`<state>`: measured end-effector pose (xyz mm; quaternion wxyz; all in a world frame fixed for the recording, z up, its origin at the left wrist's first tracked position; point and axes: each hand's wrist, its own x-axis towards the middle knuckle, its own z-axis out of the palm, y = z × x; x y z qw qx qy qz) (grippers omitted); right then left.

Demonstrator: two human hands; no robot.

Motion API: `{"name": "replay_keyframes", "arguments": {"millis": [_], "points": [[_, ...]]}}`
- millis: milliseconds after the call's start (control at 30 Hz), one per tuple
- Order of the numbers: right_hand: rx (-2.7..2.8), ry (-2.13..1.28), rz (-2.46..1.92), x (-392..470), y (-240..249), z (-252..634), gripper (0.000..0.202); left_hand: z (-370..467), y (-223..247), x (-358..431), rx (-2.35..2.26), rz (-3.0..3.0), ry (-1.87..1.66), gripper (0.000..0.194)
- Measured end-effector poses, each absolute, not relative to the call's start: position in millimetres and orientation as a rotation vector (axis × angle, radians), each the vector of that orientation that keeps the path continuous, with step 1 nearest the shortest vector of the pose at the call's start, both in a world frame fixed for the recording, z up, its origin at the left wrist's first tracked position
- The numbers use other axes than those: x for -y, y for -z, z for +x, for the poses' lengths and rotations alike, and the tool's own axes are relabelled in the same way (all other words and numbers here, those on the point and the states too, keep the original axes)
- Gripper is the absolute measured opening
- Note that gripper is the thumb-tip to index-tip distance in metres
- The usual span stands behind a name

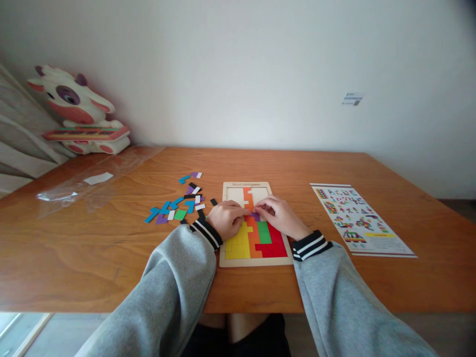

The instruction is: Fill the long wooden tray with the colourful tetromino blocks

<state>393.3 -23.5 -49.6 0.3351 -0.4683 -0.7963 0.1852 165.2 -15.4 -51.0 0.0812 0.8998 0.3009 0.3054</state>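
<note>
A wooden puzzle board (pixel 225 263) lies in front of me, partly filled with yellow, orange, green and red pieces. Across its left edge reaches my left hand (pixel 227 219), fingers bent together and tips at the middle of the board; whatever they hold is hidden. My right hand (pixel 277 214) comes in from the other side, thumb and forefinger closed at a small purple puzzle piece (pixel 256 217). Just below this piece sits a green block (pixel 264 232), with a red area (pixel 275 251) under it. The yellow pieces (pixel 238 245) fill the lower left.
Loose blue, purple, black, white and green pieces (pixel 180 214) lie scattered left of the board. A clear plastic bag (pixel 67 196) rests farther left, near a cow-shaped toy keyboard (pixel 87 134). On the right lies a printed pattern sheet (pixel 359 218). The wooden table (pixel 260 290) meets a white wall.
</note>
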Motion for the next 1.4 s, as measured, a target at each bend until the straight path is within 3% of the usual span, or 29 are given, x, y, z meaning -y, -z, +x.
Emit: {"name": "replay_keyframes", "arguments": {"millis": [167,1100,1333,1400], "points": [[1.935,-0.517,-1.258,22.8,47.7,394.7,0.027,165.1,49.6,16.2,-0.858,2.711,-0.949,0.038],[1.957,-0.494,-1.254,22.1,49.7,395.2,0.024,162.7,44.6,13.9,-0.768,2.737,-0.998,0.044],[1.939,-0.496,-1.268,23.2,48.3,395.1,0.026,104.8,29.3,-10.7,-1.228,2.787,-1.0,0.022],[1.943,-0.484,-1.262,23.1,48.3,395.0,0.026,82.9,30.3,-16.7,-1.417,2.751,-0.881,0.025]]}}
